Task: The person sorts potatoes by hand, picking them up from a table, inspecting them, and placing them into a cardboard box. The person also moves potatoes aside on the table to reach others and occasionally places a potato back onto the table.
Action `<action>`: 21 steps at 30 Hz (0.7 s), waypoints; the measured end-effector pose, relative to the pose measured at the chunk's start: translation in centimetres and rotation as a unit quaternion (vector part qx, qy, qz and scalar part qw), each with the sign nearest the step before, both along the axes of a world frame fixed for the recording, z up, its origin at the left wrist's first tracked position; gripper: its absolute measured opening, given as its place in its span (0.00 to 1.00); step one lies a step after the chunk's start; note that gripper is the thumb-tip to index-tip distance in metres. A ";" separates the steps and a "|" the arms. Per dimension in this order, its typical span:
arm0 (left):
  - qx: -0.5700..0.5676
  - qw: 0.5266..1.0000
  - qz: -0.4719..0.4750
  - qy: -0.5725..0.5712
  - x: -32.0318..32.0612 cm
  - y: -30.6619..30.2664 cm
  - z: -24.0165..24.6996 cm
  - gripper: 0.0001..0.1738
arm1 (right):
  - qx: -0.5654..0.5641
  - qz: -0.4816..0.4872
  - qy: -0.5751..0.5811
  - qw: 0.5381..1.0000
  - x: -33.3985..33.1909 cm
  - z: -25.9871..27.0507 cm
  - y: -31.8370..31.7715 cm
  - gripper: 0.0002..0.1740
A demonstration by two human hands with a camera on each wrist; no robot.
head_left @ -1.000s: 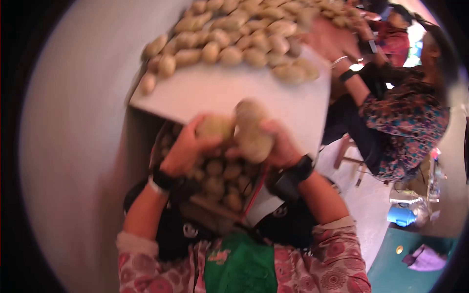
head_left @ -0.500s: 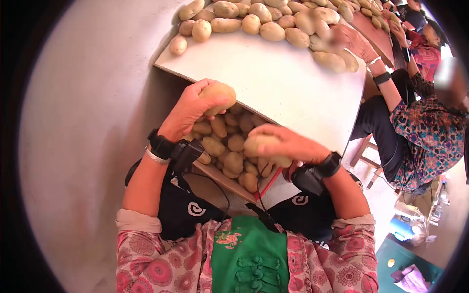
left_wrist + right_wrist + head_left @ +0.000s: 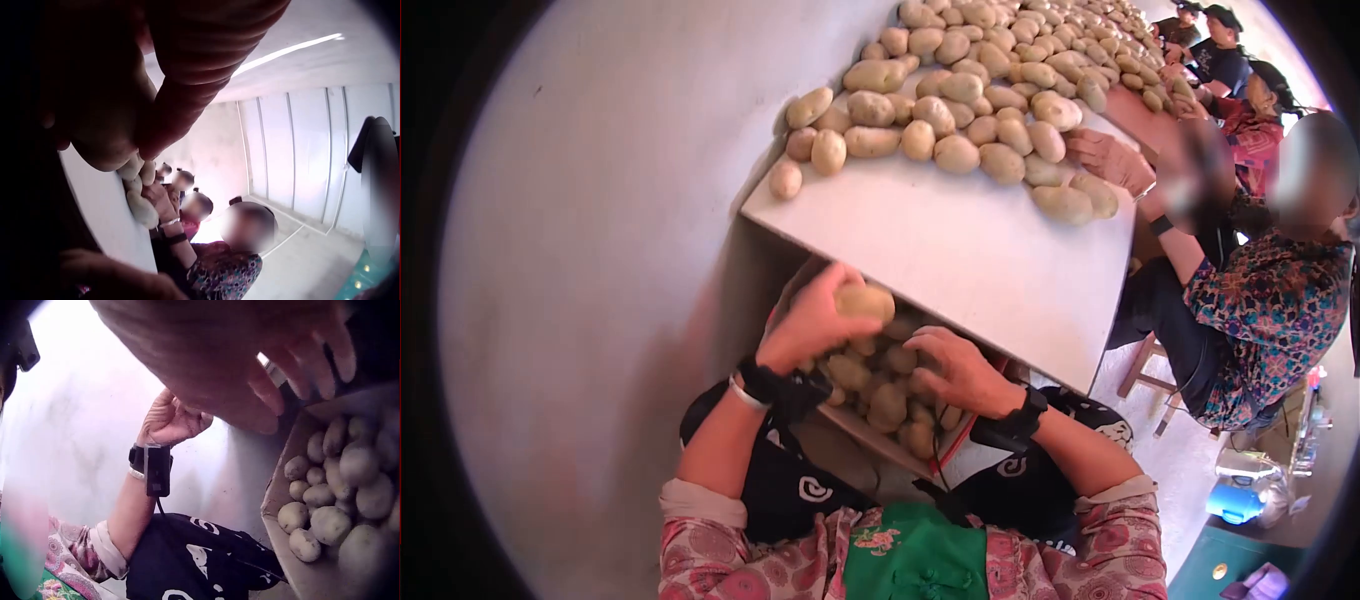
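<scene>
While my left hand (image 3: 815, 322) curls round a potato (image 3: 866, 303) left of the frame's centre, my right hand (image 3: 965, 372), loosely bent and empty, hangs over the box (image 3: 279, 542). If that grip slackens, the potato could drop and bruise the boxed potatoes (image 3: 887, 405).

A plain pale wall (image 3: 600, 250) stands left of the white bench (image 3: 940, 250). To the bench's right, a wooden stool (image 3: 1136, 365) rests on a light floor (image 3: 1180, 470). Beyond the bench, the left wrist view shows pale ribbed panels (image 3: 306, 150) and a bright light strip (image 3: 290, 53).
</scene>
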State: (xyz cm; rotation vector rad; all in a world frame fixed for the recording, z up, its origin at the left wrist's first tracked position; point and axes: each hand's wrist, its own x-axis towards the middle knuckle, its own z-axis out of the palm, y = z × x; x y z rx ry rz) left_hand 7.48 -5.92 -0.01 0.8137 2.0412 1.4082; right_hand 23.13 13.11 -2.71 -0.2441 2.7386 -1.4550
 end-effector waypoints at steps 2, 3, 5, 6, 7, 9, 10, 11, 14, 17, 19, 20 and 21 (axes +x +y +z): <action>-0.044 0.993 -0.103 -0.025 1.7 0.4 0.6 0.23 | -0.114 -0.046 0.008 0.992 0.0 1.1 0.0 0.13; -0.034 0.984 -0.169 0.042 2.0 0.7 -0.4 0.22 | -0.088 -0.020 -0.063 0.994 -0.1 1.4 0.8 0.12; -0.022 0.977 -0.198 0.078 2.8 1.1 -3.4 0.25 | -0.107 -0.074 -0.014 0.991 0.2 1.3 1.4 0.13; -0.110 0.979 -0.165 0.038 3.3 1.5 -0.1 0.26 | -0.136 -0.080 -0.055 0.986 0.1 1.7 1.9 0.14; -0.054 0.987 -0.146 0.034 3.2 1.5 -0.1 0.25 | -0.187 -0.091 -0.074 0.975 -0.1 1.7 2.2 0.14; -0.021 0.995 -0.094 -0.026 2.3 1.7 -0.3 0.23 | -0.242 -0.105 -0.092 0.960 -0.2 1.3 3.0 0.14; 0.007 0.995 -0.032 -0.096 2.2 1.7 -0.2 0.21 | -0.228 -0.129 -0.093 0.961 -0.4 2.1 3.4 0.15; 0.068 0.990 -0.003 -0.120 1.9 1.9 0.4 0.16 | -0.214 -0.149 -0.096 0.961 -0.6 2.7 3.6 0.15; 0.145 0.981 0.056 -0.118 0.2 1.4 1.1 0.13 | -0.170 -0.179 -0.065 0.967 -1.9 2.6 5.0 0.16; 0.199 0.949 0.159 -0.188 -1.1 0.1 3.0 0.10 | -0.101 -0.179 0.038 0.978 -3.5 3.1 6.2 0.17; 0.268 0.900 0.231 -0.256 -2.9 -1.1 3.1 0.10 | -0.158 -0.203 0.046 0.965 -4.8 4.1 5.5 0.17; 0.286 0.878 0.255 -0.286 -3.6 -1.7 2.6 0.11 | -0.132 -0.193 0.049 0.971 -5.6 4.3 5.6 0.19; 0.280 0.874 0.269 -0.292 -3.7 -2.2 2.3 0.11 | -0.094 -0.181 0.045 0.978 -6.6 5.1 5.3 0.22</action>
